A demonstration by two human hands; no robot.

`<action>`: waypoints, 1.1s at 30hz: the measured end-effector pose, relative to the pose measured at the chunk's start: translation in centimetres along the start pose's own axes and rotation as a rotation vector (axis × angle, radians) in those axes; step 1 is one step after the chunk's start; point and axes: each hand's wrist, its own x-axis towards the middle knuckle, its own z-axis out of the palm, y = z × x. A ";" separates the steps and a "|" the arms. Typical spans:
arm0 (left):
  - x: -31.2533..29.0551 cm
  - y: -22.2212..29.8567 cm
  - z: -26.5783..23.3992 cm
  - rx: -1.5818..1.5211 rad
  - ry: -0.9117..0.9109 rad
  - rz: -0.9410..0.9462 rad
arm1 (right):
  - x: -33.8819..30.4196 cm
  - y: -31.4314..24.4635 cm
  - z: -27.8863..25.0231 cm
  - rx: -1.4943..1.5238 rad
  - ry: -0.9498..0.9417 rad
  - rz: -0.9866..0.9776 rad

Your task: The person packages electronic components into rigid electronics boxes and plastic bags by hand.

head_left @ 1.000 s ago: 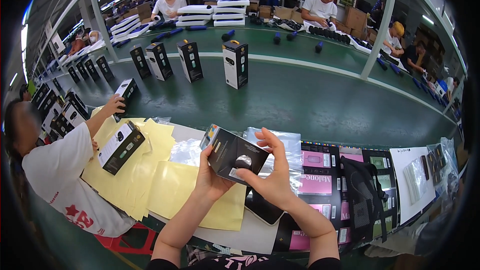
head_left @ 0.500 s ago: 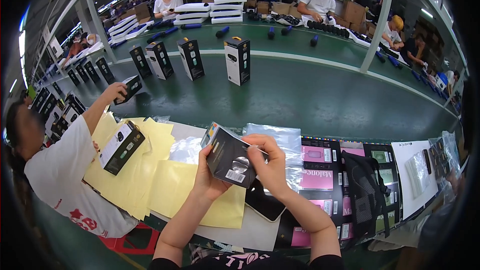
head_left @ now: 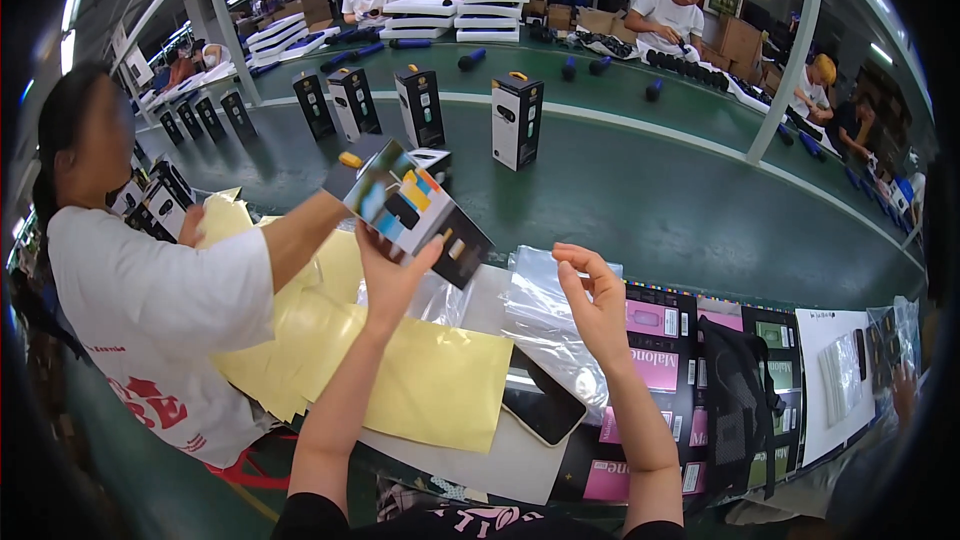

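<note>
gripping a box point(head_left: 418, 208), left fingers point(head_left: 368, 244) at its lower edge, right fingers point(head_left: 588, 262) parted, apart from it

Left hand point(head_left: 393, 278) grips; right hand point(head_left: 598, 316) curls loosely.

The box point(head_left: 428, 217) is black, with a colourful picture on one face. It slants in mid-air in the left grip point(head_left: 393, 278), black end rightward.

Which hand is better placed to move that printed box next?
Likely the left hand: it grips the printed box, while the empty right hand hovers apart from it, over clear plastic bags.
</note>
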 end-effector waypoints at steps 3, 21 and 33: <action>1.0 -0.5 -0.7 0.097 -0.008 0.039 | 0.1 -0.5 -0.6 -0.047 -0.119 -0.039; -2.7 0.9 8.1 0.362 -0.526 -0.112 | 3.6 3.4 -3.8 -0.055 0.137 0.170; -6.2 -4.3 5.4 0.887 -1.000 0.235 | 13.3 13.6 -6.2 -1.213 0.216 0.285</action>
